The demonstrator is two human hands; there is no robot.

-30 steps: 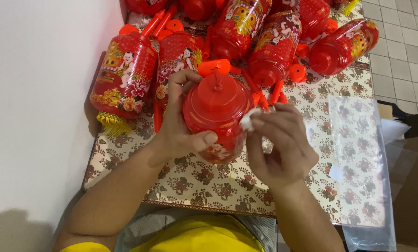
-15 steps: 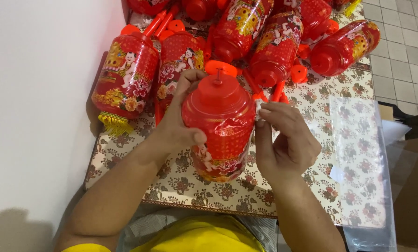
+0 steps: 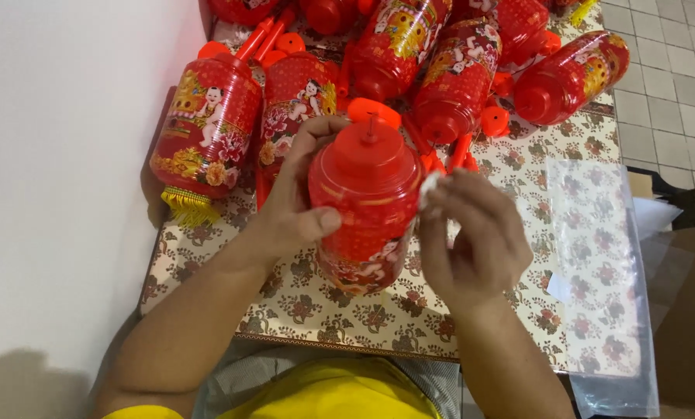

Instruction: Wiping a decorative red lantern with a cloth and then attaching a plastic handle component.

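Note:
My left hand (image 3: 297, 202) grips a red plastic lantern (image 3: 367, 206) upright above the table, thumb across its front and fingers behind it. The lantern has a red domed cap with a small stem on top and printed figures near its base. My right hand (image 3: 471, 237) is at the lantern's right side, its fingertips pinching a small white piece (image 3: 429, 186) against the lantern's wall.
Several similar red lanterns (image 3: 208, 124) with orange handles lie piled at the far end of the floral-patterned table (image 3: 409, 318). A white wall runs along the left. Clear plastic bags (image 3: 603, 264) lie on the table's right side, beside a tiled floor.
The lantern has been turned and tilted slightly in my left hand. My right hand has shifted its pinch on the white piece at the lantern's right side.

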